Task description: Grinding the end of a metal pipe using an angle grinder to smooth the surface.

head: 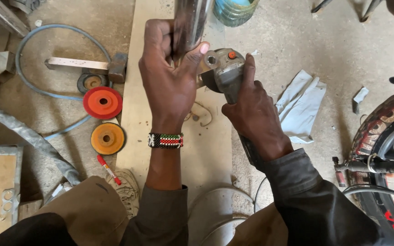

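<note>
My left hand [169,75] is wrapped around a shiny steel pipe [190,23] that stands over a pale wooden board [135,105]. A beaded bracelet [165,140] circles that wrist. My right hand [254,114] grips the body of a grey angle grinder [224,68] with an orange button on top. The grinder's head is pressed close against the pipe, just right of my left thumb. Its disc is hidden behind my left hand and the pipe.
On the concrete floor at left lie a red grinding disc [102,102], an orange disc [107,138], a worn dark disc [91,82], a hammer [87,66], a red marker [108,169] and a blue hose [55,29]. A grey cloth [302,107] lies right; a motorcycle wheel [384,136] stands far right.
</note>
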